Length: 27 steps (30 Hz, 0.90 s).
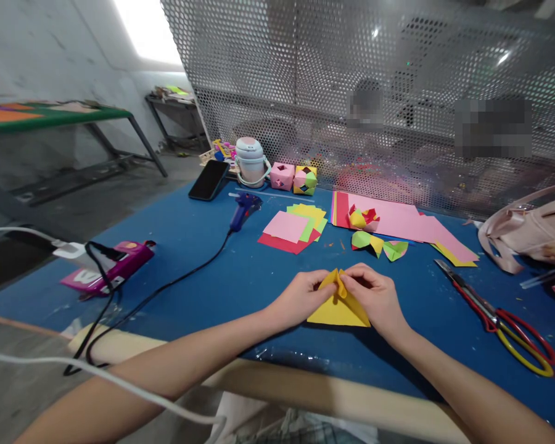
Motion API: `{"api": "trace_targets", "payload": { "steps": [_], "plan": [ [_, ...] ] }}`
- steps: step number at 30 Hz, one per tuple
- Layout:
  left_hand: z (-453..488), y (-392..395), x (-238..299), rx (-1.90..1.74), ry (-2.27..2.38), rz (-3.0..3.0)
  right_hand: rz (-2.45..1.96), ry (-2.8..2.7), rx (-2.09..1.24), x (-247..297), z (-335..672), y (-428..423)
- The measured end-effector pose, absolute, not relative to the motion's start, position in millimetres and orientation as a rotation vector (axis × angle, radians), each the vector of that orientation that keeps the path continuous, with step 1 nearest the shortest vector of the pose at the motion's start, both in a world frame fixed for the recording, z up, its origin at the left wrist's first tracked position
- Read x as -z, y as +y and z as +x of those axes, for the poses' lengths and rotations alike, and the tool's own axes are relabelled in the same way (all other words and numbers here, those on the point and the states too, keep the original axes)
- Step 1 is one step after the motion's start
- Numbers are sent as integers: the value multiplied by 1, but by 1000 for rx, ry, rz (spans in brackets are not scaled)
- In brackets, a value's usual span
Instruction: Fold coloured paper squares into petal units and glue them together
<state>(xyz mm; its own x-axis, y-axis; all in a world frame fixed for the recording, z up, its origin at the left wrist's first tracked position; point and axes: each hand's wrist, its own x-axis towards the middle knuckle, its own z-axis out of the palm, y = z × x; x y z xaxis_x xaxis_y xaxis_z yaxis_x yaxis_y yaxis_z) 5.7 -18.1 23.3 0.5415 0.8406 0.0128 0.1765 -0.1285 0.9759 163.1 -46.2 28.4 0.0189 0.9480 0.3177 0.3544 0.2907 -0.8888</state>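
At the near edge of the blue table [259, 271], the yellow paper [338, 313] lies between the two hands, just above or on the surface; contact cannot be confirmed. The left hand [303, 297] pinches its upper left side between thumb and fingers; the right hand [378, 295] pinches the upper right likewise. The step in hand is judged to be folding: a raised pleat stands between the thumbs. The next move would appear to call for aligning that pleat and pressing its crease flat, both sides held evenly. The peaked end points away from the person; the straight near edge runs left to right, apparently the long axis, though fingers cover part of the outline. Scissors [496, 320] lie to the right, handles nearer the person. Farther off are a green-and-yellow folded piece [362, 240], a glue gun [243, 213] and, before the perforated panel [314, 111], a pink paper cube [282, 177].
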Motion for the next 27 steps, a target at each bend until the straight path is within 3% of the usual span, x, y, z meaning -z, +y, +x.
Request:
{"api": "trace_targets", "payload": {
  "steps": [8, 15, 27],
  "plan": [
    [6, -17, -18, -731, 929, 1757, -1281, -1599, -770, -31, 163, -47],
    [8, -20, -19, -772, 990, 1864, -1251, -1755, -540, -27, 162, -49],
    [6, -14, -12, -822, 1000, 1711, -1305, -1889, -437, -22, 163, -47]
  ]
}}
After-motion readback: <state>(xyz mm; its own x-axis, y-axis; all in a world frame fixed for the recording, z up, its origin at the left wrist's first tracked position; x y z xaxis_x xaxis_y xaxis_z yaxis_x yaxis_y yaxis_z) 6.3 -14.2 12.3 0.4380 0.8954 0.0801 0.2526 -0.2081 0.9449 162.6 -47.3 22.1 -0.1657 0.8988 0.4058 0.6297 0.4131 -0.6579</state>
